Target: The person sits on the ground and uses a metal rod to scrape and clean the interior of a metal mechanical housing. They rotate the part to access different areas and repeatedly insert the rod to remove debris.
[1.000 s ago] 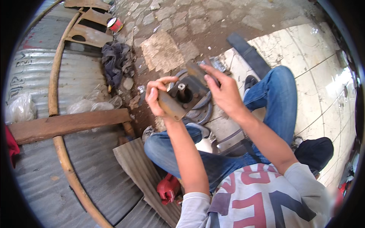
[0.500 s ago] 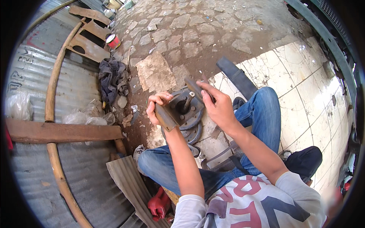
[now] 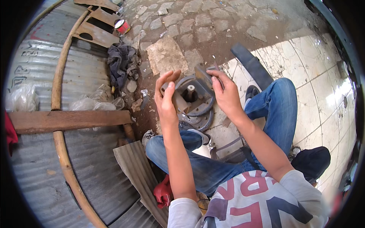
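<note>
A dark metal bracket [image 3: 205, 91] with two raised side plates lies on round flanged metal parts [image 3: 203, 121] between my legs. From its central hole stands a shaft [image 3: 191, 92] with a pale end. My left hand [image 3: 166, 104] is at the left side plate [image 3: 180, 102], thumb up and fingers stretched out rather than wrapped around it. On the other side, my right hand [image 3: 228, 95] grips the right side plate [image 3: 203, 76], with thumb and fingers at its upper edge. The undersides of both plates are hidden.
A long dark bar [image 3: 251, 66] lies across the tile edge ahead to the right. Flat cardboard [image 3: 167, 55] is on the ground beyond the bracket. Dark cloth [image 3: 121, 62] and a red tin [image 3: 121, 26] sit left, by the corrugated wall. A wooden beam [image 3: 70, 122] juts out at left.
The bracket has gone from tilted to flatter and lower over the round parts. My left fingers have loosened from the left plate and straightened. My right hand stays on the right plate.
</note>
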### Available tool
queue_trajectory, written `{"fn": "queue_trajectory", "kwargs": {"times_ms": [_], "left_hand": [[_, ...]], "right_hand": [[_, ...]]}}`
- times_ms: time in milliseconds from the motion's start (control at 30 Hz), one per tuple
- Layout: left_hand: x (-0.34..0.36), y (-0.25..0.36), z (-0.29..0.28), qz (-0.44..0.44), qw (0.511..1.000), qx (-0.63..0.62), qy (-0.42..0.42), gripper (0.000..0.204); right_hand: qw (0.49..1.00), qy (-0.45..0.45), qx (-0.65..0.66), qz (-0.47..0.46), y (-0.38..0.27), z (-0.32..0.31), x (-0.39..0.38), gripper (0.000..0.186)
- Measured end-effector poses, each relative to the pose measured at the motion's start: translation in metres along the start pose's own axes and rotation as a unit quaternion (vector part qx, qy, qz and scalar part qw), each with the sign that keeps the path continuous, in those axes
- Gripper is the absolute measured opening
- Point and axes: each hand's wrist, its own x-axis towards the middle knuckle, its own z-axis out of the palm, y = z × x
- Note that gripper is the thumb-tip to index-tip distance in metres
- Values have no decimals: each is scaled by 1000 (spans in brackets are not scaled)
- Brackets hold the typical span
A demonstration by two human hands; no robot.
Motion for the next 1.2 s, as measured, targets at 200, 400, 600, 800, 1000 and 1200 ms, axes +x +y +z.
{"fn": "queue_trajectory", "kwargs": {"times_ms": [200, 400, 600, 800, 1000, 1200], "left_hand": [[15, 4, -14, -66, 994, 57, -62, 47], [40, 5, -47, -153, 953, 61, -256, 47], [40, 13, -45, -247, 892, -7, -380, 48], [38, 8, -27, -210, 906, -27, -367, 37], [36, 16, -32, -116, 980, 149, -67, 31], [-25, 17, 35, 67, 927, 334, 156, 68]], "right_hand": [[998, -22, 33, 48, 16, 11, -5, 23], [999, -15, 23, 21, 18, 19, 0, 28], [999, -28, -11, 23, 16, 5, -3, 35], [998, -44, -43, 15, 18, -3, 8, 30], [938, -269, -180, 128, -2, -9, 47, 46], [955, -199, -175, 131, 18, 10, 46, 56]]}}
